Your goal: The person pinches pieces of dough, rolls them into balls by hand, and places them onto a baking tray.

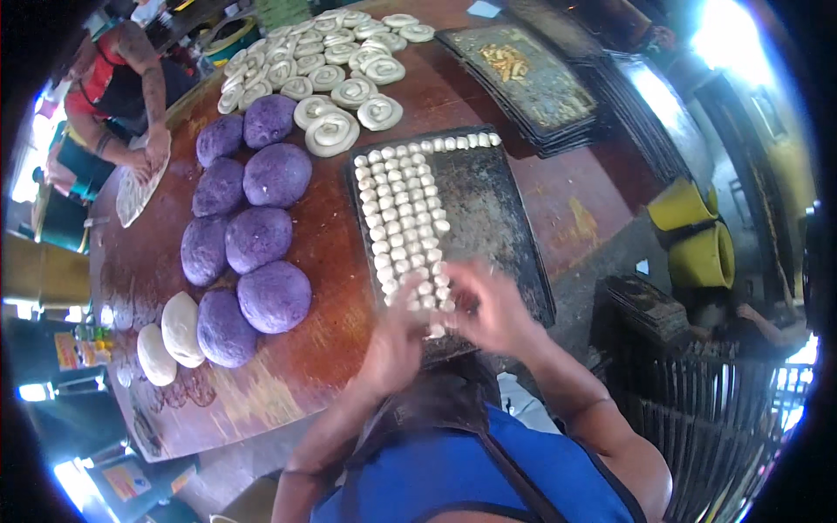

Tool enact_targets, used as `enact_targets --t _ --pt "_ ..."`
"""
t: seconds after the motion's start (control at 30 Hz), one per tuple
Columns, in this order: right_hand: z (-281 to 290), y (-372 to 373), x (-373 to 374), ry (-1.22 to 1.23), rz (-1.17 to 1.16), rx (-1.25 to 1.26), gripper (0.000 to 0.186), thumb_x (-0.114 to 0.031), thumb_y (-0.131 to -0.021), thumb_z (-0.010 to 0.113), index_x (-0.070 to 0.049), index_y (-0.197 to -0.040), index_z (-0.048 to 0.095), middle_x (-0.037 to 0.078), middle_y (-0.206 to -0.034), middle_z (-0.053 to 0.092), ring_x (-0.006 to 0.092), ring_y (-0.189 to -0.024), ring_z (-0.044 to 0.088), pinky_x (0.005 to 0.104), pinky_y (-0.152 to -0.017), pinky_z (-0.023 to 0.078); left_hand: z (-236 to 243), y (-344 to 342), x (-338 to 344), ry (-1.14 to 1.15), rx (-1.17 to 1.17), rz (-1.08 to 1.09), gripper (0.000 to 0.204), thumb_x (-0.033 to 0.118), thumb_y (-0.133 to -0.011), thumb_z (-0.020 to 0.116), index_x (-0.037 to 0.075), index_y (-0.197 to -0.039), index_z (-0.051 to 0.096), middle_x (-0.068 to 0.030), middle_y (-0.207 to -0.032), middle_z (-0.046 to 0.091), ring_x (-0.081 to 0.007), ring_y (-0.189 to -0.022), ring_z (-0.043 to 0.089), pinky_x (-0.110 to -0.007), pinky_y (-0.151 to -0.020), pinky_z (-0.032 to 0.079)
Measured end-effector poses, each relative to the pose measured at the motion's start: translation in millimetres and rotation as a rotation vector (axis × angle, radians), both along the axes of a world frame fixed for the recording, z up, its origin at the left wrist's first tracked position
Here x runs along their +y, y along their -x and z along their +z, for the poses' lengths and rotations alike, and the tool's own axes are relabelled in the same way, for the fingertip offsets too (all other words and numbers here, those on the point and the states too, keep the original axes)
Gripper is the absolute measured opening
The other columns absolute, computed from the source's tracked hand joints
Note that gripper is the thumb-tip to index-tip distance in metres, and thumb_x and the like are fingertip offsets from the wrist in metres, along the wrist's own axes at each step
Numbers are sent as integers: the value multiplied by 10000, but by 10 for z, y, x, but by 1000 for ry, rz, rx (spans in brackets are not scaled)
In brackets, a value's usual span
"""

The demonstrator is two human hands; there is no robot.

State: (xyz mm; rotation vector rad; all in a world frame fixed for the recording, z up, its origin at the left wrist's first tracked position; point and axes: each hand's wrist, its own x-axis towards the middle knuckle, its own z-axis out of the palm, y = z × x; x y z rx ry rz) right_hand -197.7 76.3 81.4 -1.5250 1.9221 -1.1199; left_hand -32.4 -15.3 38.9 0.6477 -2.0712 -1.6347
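A dark baking tray [479, 200] lies in front of me on the reddish-brown table [571, 187]. Small white dough pieces [401, 200] sit in tight rows down its left side, with a single row along the far edge. Over the tray's near end, my left hand [397, 344] is by the nearest dough pieces, its fingers smeared by motion. Close beside it, my right hand [493, 305] reaches in from the right with curled, blurred fingers. Whether either hand holds a piece of dough cannot be made out. The tray's right part shows bare, stained metal.
Large purple dough balls [275, 296] and two white dough lumps [183, 329] lie to the left. Coiled white dough rolls [331, 131] fill the far side. Stacked trays [540, 96] stand at far right. Across the left edge, another person's hands [157, 150] press flattened dough [138, 193].
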Motion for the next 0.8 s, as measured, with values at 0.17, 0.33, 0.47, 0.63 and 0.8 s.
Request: enact_targets --t 0.17,0.33,0.47,0.63,0.8 --pt "279 -516 317 -80 -104 -40 302 -136 -837 673 -31 -1115 620 134 -980 664 256 -818 660 386 -736 515 -242 -269 -1 200 166 -378 369 113 -922 574 -17 -1253 476 -153 -1122 623 -219 -946 632 -318 -786 511" --pt "1 -843 300 180 -294 263 233 -165 -830 679 -31 -1018 652 114 -984 665 317 -777 660 407 -700 535 -56 -69 193 -832 52 -238 298 268 -1015 443 9 -1107 558 -47 -901 603 -147 -825 598 -292 -704 499" --pt "41 -556 129 12 -277 421 170 -174 -836 685 -31 -833 592 158 -898 670 310 -682 658 377 -557 512 -104 34 167 -616 -10 -330 221 124 -969 453 12 -1118 571 -84 -951 617 -147 -842 597 -280 -712 497" --pt "-224 -24 89 44 -122 -97 164 -148 -842 672 -20 -776 594 144 -710 645 242 -561 618 324 -503 465 -127 -41 -121 -764 281 -148 202 117 -938 442 30 -1043 592 -43 -880 608 -131 -788 593 -264 -673 485" --pt "-935 692 -272 -235 -242 -94 173 -160 -855 662 -2 -923 639 137 -804 651 236 -735 648 355 -608 496 -376 157 -290 -677 448 60 154 172 -963 492 58 -916 583 11 -710 528 -82 -630 515 -234 -579 440"
